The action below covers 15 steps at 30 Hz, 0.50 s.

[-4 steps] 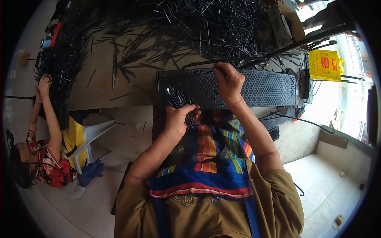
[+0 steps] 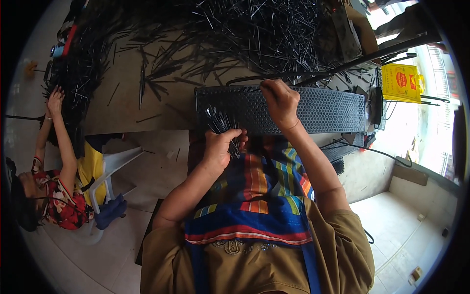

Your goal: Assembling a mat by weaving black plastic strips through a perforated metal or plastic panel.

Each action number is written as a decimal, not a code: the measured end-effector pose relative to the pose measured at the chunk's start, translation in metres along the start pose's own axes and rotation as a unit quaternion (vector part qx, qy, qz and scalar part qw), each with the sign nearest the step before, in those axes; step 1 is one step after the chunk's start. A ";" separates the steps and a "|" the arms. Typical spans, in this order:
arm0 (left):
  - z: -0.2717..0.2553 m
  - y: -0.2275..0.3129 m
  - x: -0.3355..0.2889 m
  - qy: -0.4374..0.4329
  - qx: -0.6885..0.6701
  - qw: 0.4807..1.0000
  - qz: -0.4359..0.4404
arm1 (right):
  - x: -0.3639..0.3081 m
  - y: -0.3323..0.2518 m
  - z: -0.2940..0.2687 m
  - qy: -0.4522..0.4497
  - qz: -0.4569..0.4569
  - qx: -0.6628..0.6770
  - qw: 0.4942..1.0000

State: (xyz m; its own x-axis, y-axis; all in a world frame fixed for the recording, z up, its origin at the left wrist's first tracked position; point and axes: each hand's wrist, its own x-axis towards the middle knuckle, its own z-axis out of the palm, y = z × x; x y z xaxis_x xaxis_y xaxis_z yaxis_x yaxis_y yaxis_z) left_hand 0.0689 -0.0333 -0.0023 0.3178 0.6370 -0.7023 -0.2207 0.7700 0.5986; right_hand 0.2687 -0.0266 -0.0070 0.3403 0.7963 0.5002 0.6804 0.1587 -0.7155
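A bundle of thin dark strips (image 2: 218,119) with shiny tips is gripped in my left hand (image 2: 221,147), its thumb laid across them. The strips fan out over the near left part of a long black panel (image 2: 330,110) covered in small round holes. My right hand (image 2: 282,103) hovers over the panel's far edge with its fingers pinched together. Whatever is between those fingertips is hidden or too small to make out. A row of small dark pieces (image 2: 250,89) shows along the far edge, left of the pinched fingers.
A large heap of loose dark strips (image 2: 259,36) covers the back of the table (image 2: 132,117). Dark bars (image 2: 362,60) cross the right side near a yellow container (image 2: 400,82). At far left another person's hands (image 2: 55,103) reach into more strips, beside a white chair (image 2: 115,164).
My right hand has shifted very slightly left and toward me, still pinched. The left hand and its bundle have hardly moved.
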 end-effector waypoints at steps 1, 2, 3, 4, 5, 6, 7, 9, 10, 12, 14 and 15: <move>0.000 0.001 0.000 0.000 0.003 1.000 -0.008 | -0.001 0.002 0.001 -0.020 -0.015 -0.008 1.000; -0.001 0.001 0.000 0.001 0.006 1.000 -0.016 | -0.002 0.003 0.001 -0.021 -0.015 -0.008 1.000; -0.001 0.001 0.001 0.001 0.005 1.000 -0.016 | -0.002 0.004 0.003 -0.053 -0.020 -0.016 0.998; -0.002 0.001 0.002 0.002 0.002 1.000 -0.018 | -0.002 0.001 0.004 -0.086 -0.025 -0.023 0.996; -0.002 0.001 0.002 0.004 0.000 1.000 -0.021 | -0.001 -0.003 0.005 -0.088 -0.025 -0.023 0.996; -0.002 0.000 0.002 0.004 -0.001 1.000 -0.022 | 0.000 -0.007 0.006 -0.091 0.002 -0.053 0.994; -0.002 0.000 0.002 0.005 -0.003 1.000 -0.021 | 0.003 -0.010 0.006 -0.093 0.029 -0.083 0.992; -0.002 0.000 0.003 0.004 -0.004 1.000 -0.021 | 0.004 -0.009 0.006 -0.095 0.028 -0.082 0.992; -0.002 0.001 0.003 0.004 -0.011 1.000 -0.022 | 0.005 -0.008 0.006 -0.099 0.026 -0.079 0.992; -0.002 0.003 0.003 0.003 -0.017 1.000 -0.023 | 0.003 -0.004 0.006 -0.084 0.040 -0.073 0.993; -0.003 0.002 0.003 -0.001 -0.031 0.999 -0.023 | 0.002 -0.003 0.006 -0.071 0.055 -0.066 0.994; -0.003 0.001 0.003 -0.001 -0.031 0.999 -0.024 | 0.003 -0.003 0.005 -0.080 0.044 -0.072 0.993</move>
State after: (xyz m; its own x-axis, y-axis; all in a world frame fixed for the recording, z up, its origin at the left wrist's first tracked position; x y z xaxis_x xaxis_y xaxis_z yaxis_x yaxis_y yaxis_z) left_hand 0.0669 -0.0302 -0.0050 0.3303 0.5996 -0.7290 -0.2620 0.8002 0.5395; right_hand 0.2640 -0.0216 -0.0059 0.3040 0.8874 0.3466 0.7415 0.0080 -0.6709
